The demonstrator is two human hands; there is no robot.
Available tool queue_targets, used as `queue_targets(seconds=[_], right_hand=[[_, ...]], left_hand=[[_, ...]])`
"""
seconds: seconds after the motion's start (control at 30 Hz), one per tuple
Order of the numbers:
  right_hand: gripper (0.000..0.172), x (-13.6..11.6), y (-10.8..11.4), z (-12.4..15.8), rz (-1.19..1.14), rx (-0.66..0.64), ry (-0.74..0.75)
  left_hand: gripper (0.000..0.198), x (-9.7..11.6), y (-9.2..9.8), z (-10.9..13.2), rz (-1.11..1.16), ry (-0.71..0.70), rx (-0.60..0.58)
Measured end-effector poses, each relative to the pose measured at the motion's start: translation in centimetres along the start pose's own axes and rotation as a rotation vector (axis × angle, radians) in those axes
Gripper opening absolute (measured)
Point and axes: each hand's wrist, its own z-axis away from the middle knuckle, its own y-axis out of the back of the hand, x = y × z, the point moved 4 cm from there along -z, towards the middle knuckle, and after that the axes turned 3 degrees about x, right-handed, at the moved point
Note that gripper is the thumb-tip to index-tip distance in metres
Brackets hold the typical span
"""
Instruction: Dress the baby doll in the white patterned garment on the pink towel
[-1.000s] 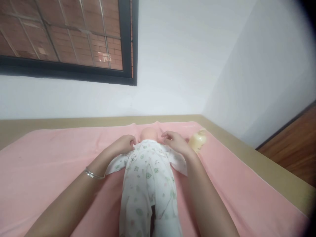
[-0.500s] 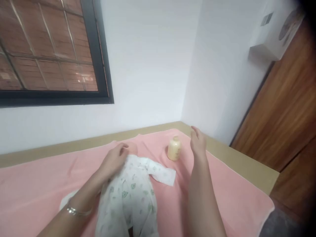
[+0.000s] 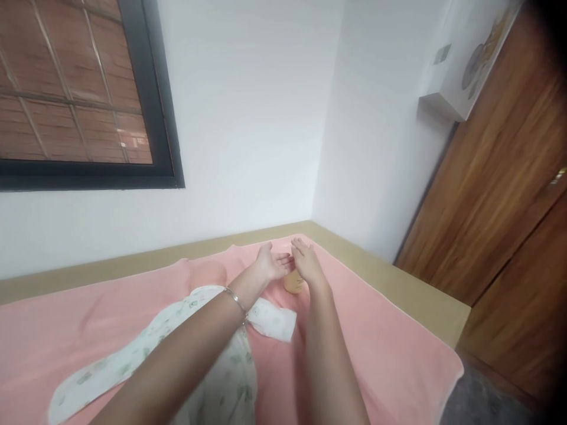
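Observation:
My left hand (image 3: 272, 264) is open, palm turned up, with its fingers stretched toward the right. Facing it is my right hand (image 3: 306, 260), open with straight fingers, its fingertips close to the left ones; whether they touch I cannot tell. A pale yellow bottle (image 3: 293, 283) stands just behind and below both hands, its top hidden by them. Under my left forearm lies a white baby outfit (image 3: 224, 360) with a green leaf print, one sleeve (image 3: 272, 320) spread to the right. A smooth skin-toned rounded shape (image 3: 208, 273), like a doll's head, shows above its collar.
A pink blanket (image 3: 376, 348) covers the tan surface (image 3: 398, 289), which meets white walls at the back. A dark-framed window (image 3: 163, 118) is at upper left. On the right are a wooden door (image 3: 482, 195) and a white box (image 3: 460, 71).
My left hand has left the outfit's collar and moved right, turning palm up. My right hand has moved left in front of the bottle. The view has shifted slightly right.

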Motion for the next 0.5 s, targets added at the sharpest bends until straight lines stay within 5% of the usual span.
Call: queue_targets(seconds=[0.27, 0.5], right_hand=[[0.06, -1.7, 0.0, 0.6, 0.266, -0.042, -0.056], [0.057, -4.2, -0.3, 1.1, 0.561, -0.06, -0.065]], left_hand=[[0.056, 0.0, -0.7, 0.0, 0.006, 0.014, -0.032], [0.04, 0.7, -1.2, 4.2, 0.062, -0.075, 0.01]])
